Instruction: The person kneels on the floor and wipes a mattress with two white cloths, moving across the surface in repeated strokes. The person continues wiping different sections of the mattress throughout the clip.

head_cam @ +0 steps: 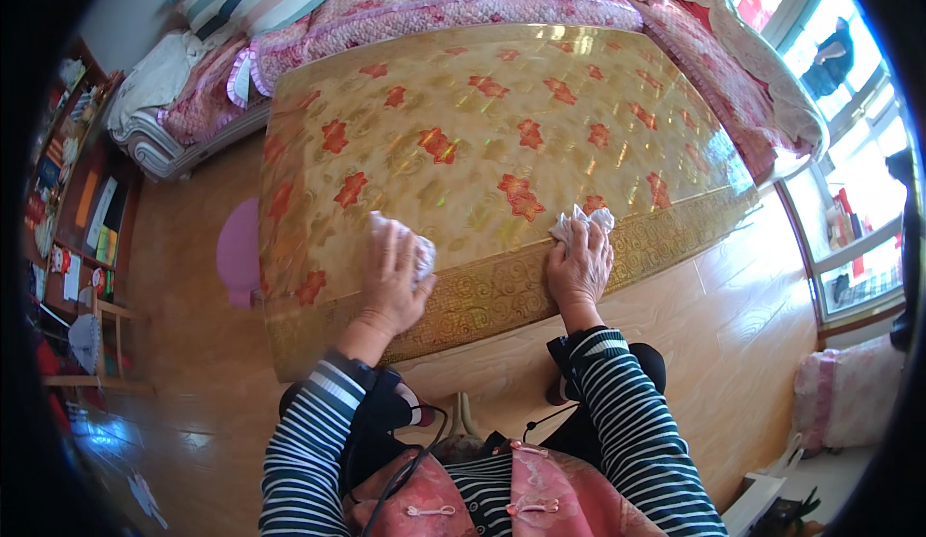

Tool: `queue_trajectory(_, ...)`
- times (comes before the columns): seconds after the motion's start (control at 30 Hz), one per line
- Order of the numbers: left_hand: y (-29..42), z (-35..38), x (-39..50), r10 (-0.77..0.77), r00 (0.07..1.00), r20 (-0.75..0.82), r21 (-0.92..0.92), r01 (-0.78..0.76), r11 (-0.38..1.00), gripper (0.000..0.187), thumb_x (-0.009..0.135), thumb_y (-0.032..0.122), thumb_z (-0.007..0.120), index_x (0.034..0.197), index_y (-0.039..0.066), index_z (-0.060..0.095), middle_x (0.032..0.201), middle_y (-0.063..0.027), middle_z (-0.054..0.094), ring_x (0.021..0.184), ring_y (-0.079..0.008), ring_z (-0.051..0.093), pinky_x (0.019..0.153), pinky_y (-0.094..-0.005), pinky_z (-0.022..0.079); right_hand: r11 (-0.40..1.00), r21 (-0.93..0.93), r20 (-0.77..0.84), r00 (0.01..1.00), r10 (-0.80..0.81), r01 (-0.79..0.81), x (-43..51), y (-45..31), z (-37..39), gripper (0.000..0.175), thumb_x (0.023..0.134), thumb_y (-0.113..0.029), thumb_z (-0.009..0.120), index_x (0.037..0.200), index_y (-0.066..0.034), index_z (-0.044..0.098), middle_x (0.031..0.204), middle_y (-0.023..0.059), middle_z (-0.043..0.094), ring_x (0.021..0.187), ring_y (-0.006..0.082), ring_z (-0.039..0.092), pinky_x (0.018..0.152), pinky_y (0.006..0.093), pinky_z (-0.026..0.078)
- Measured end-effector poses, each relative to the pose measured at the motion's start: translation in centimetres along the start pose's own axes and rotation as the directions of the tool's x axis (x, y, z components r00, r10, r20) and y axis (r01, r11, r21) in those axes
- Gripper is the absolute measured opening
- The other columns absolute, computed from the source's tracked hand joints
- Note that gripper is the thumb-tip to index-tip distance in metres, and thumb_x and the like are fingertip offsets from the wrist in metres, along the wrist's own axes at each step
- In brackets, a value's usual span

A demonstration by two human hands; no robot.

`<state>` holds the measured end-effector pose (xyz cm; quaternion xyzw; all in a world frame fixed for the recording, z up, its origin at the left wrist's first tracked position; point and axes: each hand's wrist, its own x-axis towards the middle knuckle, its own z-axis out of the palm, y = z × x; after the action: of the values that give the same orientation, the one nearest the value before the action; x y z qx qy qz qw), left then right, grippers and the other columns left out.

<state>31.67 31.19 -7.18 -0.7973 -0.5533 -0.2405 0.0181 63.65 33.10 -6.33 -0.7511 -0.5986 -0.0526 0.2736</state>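
A large table before me is covered by a glossy gold tablecloth (463, 237) with red flowers and a scroll-patterned border. My left hand (393, 280) presses a white cloth (425, 256) onto its near left part; the hand looks slightly blurred. Farther right, my right hand (581, 265) holds a second crumpled white cloth (583, 216) against the cover, just above the patterned border. Both palms face down, so parts of the cloths are hidden under the fingers.
A sofa with pink quilted covers (463, 1) bends around the table's far and right sides. Beside the left edge stands a pink stool (239, 255). Shelves (83, 197) and a wooden chair (108, 341) are at far left. Windows (854, 175) line the right.
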Motion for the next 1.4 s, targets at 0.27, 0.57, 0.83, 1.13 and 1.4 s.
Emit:
queue_trajectory(0.27,9.8,2.0,4.4,0.209,0.911,0.356,-0.130,-0.173,0.976,0.057,0.103,0.052,0.048,0.156,0.032,0.043,0.169,-0.0094,0.024,0.156,-0.0384,0.018,0.120,-0.0667,0.020,1.000,-0.016,-0.005,1.000,-0.011,0.010,-0.1,0.2,0.4,0.049,0.084,-0.021,0.062,0.133,-0.0146,0.059,0.140,0.0210,0.053,0.137,0.0415,0.045,0.114,0.0547,0.034)
queue_trajectory(0.57,-1.2,0.2,8.4,-0.179,0.957,0.230,0.189,0.136,0.972,0.052,0.105,0.050,0.040,0.147,0.022,0.052,0.166,-0.0071,0.030,0.148,-0.0347,0.033,0.115,-0.0674,0.026,0.999,-0.024,-0.001,0.999,-0.040,0.040,-0.1,0.6,0.3,0.047,0.086,-0.022,0.063,0.133,-0.0153,0.059,0.140,0.0190,0.053,0.132,0.0419,0.049,0.111,0.0541,0.037)
queue_trajectory(0.83,-14.8,-7.9,-2.0,-0.635,0.744,0.209,0.326,0.559,0.762,0.058,0.110,0.044,0.032,0.161,0.017,0.033,0.172,-0.0106,0.015,0.157,-0.0413,0.013,0.127,-0.0563,0.015,0.999,-0.017,-0.024,0.998,-0.051,0.051,-0.1,0.7,0.4,0.045,0.088,-0.024,0.062,0.131,-0.0135,0.060,0.139,0.0196,0.054,0.132,0.0418,0.049,0.110,0.0544,0.038)
queue_trajectory(1.13,-5.7,-7.9,-9.9,-0.149,0.980,0.132,0.179,0.124,0.976,0.055,0.102,0.026,0.056,0.150,0.000,0.046,0.162,-0.0262,0.030,0.151,-0.0516,0.024,0.124,-0.0539,0.025,0.998,-0.050,-0.008,1.000,-0.025,0.025,-0.1,0.8,0.9,0.048,0.087,-0.024,0.064,0.133,-0.0151,0.058,0.141,0.0180,0.053,0.135,0.0394,0.047,0.111,0.0542,0.037)
queue_trajectory(1.4,3.7,-4.6,-1.5,0.053,0.828,0.559,-0.023,-0.048,0.999,0.062,0.101,0.053,0.053,0.158,0.032,0.039,0.171,-0.0118,0.016,0.158,-0.0411,0.006,0.125,-0.0619,0.010,0.996,-0.050,-0.037,0.997,-0.074,0.073,0.0,1.2,1.0,0.048,0.086,-0.021,0.064,0.133,-0.0138,0.058,0.141,0.0187,0.053,0.135,0.0409,0.047,0.110,0.0552,0.038)
